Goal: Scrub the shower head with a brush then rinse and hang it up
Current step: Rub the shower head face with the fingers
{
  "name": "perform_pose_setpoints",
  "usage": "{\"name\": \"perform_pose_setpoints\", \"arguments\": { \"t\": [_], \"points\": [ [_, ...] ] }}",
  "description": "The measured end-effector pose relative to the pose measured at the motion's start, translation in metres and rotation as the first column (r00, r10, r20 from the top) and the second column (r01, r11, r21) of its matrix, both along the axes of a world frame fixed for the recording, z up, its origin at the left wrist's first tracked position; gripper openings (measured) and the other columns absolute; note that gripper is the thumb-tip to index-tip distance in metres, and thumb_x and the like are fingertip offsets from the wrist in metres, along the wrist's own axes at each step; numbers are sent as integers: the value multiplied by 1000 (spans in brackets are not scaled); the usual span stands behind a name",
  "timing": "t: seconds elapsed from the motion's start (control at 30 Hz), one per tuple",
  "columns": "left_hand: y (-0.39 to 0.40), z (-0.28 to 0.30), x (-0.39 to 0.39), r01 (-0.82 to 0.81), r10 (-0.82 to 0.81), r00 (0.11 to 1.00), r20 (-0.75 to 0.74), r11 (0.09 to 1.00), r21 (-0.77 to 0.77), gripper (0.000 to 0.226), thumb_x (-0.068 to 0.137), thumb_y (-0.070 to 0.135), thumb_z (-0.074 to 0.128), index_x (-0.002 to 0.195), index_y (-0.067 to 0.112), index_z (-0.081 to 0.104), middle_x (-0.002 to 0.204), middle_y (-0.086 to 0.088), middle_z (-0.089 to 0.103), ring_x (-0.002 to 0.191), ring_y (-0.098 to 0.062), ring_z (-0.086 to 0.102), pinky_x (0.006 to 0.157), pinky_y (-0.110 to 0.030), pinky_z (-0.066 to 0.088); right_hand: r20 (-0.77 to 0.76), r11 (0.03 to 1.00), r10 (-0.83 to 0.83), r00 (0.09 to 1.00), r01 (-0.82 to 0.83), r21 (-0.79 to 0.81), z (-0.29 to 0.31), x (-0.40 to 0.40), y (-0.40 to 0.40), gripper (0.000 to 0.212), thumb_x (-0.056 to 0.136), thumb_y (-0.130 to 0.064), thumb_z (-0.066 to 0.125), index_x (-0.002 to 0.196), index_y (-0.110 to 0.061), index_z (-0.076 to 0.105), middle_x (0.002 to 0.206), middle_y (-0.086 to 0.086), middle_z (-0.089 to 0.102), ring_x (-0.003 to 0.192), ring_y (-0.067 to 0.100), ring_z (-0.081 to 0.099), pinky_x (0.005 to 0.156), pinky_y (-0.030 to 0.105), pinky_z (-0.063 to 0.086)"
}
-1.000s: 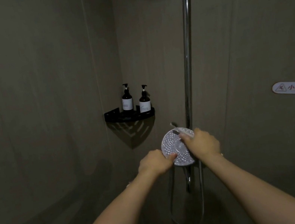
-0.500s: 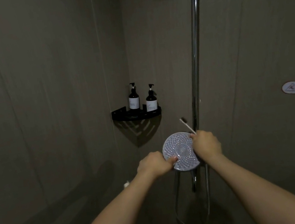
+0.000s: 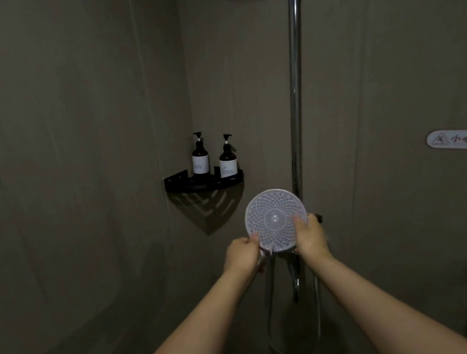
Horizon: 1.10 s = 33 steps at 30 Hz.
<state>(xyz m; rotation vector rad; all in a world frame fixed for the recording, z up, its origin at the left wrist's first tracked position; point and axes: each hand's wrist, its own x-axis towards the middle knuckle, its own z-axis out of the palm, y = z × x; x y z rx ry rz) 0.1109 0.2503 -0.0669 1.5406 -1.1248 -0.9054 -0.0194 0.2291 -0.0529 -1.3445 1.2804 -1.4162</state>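
Head view, 1 shower head point(image 3: 275, 216), 2 hands, 2 pump bottles point(image 3: 200, 159)

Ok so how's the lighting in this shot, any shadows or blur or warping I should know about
Head view: dim and grainy overall; the white shower head is the brightest thing. The corner shelf throws a slatted shadow on the wall below it. The chrome riser pipe bows, a sign of wide-angle distortion. The warning sticker at the right edge reads soft. No strong glare.

shower head point(image 3: 275, 219), left hand point(image 3: 241, 255), right hand point(image 3: 311, 238)
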Motion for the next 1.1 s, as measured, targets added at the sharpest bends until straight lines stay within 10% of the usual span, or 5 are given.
{"name": "perform_pose_setpoints", "arguments": {
  "t": [0.17,0.33,0.43,0.57,1.1],
  "points": [
    [-3,2,-14,45,-57,974,-220,997,-58,35,96,21,45,117,-3,58,115,-21,65,104,-34,63,93,-39,50,56,994,103,993,-104,13,-6,0,0,54,85,-15,64,132,-5,38,122,7,57,111,22,57,91,34,49],
    [-2,12,-25,-37,-31,895,-446,989,-142,28,87,6,58,115,-2,57,112,-20,65,99,-30,65,89,-38,53,97,996,33,995,-40,74,-12,-10,-4,28,99,-33,36,103,-12,54,77,6,60,45,7,47,38,16,36],
    [-6,19,-28,-70,0,904,-428,987,-147,26,87,2,57,112,-3,58,112,-23,65,97,-31,64,88,-39,53,91,996,82,992,-85,29,-10,-15,-7,28,96,-34,43,105,-10,56,85,8,64,50,8,53,37,15,42],
    [-9,22,-30,-18,-52,915,-399,985,-170,24,87,1,56,111,0,60,112,-21,65,96,-29,65,85,-37,53,108,1000,-1,994,4,-29,-4,-18,-10,30,95,-27,47,113,-4,53,112,12,63,100,26,63,81,38,55],
    [-10,12,-29,47,-67,969,-237,995,-87,25,85,6,60,109,-2,62,105,-20,68,84,-25,67,68,-28,56,-255,988,-137,957,114,-105,-2,-37,-18,23,91,-40,51,88,-18,50,75,-8,56,64,4,54,47,17,37]
  ]
}}
